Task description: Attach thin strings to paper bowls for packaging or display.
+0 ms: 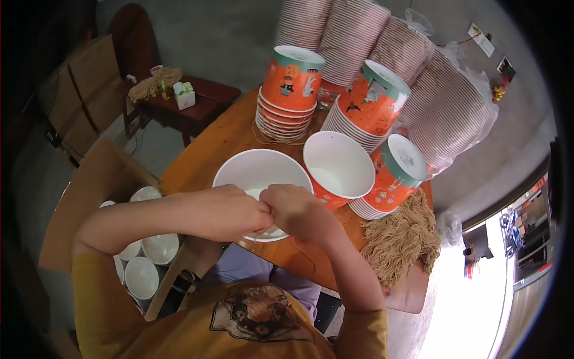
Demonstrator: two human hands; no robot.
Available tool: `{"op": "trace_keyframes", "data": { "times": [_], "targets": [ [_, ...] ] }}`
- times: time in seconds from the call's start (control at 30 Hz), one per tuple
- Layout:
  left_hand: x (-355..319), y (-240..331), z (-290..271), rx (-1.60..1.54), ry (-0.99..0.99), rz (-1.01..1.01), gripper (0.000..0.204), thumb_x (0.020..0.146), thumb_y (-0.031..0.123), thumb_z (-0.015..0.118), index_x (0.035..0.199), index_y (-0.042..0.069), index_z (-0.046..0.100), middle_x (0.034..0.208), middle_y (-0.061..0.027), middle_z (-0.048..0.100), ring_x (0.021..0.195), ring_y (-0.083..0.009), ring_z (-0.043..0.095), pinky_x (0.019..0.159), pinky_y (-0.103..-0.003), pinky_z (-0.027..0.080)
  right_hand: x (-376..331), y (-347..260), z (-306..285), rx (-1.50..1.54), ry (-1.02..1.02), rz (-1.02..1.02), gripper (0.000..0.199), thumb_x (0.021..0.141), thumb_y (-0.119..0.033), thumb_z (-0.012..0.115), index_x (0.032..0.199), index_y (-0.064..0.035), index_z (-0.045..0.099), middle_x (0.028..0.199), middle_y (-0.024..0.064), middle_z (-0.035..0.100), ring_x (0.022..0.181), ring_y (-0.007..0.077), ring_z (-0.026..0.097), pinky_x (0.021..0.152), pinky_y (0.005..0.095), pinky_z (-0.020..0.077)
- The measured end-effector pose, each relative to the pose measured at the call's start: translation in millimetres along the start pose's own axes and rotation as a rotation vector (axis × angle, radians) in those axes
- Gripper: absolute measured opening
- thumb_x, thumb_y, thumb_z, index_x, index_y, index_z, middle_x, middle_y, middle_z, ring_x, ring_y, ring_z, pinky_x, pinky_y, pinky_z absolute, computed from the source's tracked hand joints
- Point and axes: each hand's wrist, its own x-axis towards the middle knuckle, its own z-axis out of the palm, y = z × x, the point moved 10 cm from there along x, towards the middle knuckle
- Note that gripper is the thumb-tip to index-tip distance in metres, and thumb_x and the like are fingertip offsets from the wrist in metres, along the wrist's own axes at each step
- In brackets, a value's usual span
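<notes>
You are wearing the only camera on your head, and it is looking steeply down past your chest at your left hand [224, 210] and right hand [294, 210], which are sitting close beneath the lens, near the middle of the view. The fisheye is bending the wooden table [206, 152] edge and darkening the rim (there is no second view here to share anything with), while the far floor is curving away above

Grey-floored workroom around a round wooden counter [206, 149]

A grey concrete floor [215, 36] spreads behind; a low dark red side table [206, 99] stands at upper left, brown cardboard [89, 90] leans at the left edge, and bright daylight floods a doorway [472, 305] at lower right.
</notes>
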Motion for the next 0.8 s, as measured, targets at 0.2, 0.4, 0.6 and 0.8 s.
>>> {"op": "trace_keyframes", "data": {
  "times": [0.2,0.4,0.6,0.8],
  "targets": [
    [-10.5,12.1,-0.2,-0.061,0.022,0.114,0.014,0.084,0.016,0.058,0.088,0.002,0.057,0.095,-0.0136,0.057,0.085,-0.0340,0.059,0.073,-0.045,0.047,8.8,11.5,15.4,-0.143,-0.108,0.134,0.017,0.081,-0.014,0.054,0.081,0.0000,0.063,0.087,0.0193,0.063,0.090,0.0364,0.061,0.077,0.0445,0.0480],
    [-31.2,23.6,-9.4,0.108,0.321,-0.020,0.025,0.087,0.025,0.063,0.089,0.001,0.055,0.095,-0.0120,0.056,0.089,-0.0299,0.055,0.082,-0.040,0.042,8.4,8.0,14.1,-0.129,-0.017,0.168,0.017,0.084,-0.014,0.055,0.082,0.0000,0.063,0.086,0.0174,0.062,0.088,0.0348,0.061,0.078,0.0434,0.0486],
    [-39.8,15.5,-2.4,-0.028,0.296,-0.037,0.018,0.084,0.015,0.063,0.092,0.001,0.053,0.098,-0.0130,0.053,0.093,-0.0282,0.052,0.083,-0.037,0.041,11.9,7.9,20.5,-0.169,-0.030,0.136,0.014,0.086,-0.017,0.060,0.086,-0.0024,0.062,0.090,0.0158,0.062,0.086,0.0340,0.063,0.076,0.0425,0.0507],
    [-50.2,32.3,-17.0,0.400,0.414,-0.023,0.025,0.068,0.009,0.062,0.090,0.002,0.052,0.093,-0.0099,0.052,0.091,-0.0244,0.051,0.081,-0.032,0.040,-7.4,-9.0,-10.3,-0.245,0.332,-0.136,0.012,0.081,-0.014,0.061,0.076,-0.0033,0.057,0.072,0.0123,0.057,0.071,0.0297,0.060,0.063,0.0408,0.0499]
  ]
}}
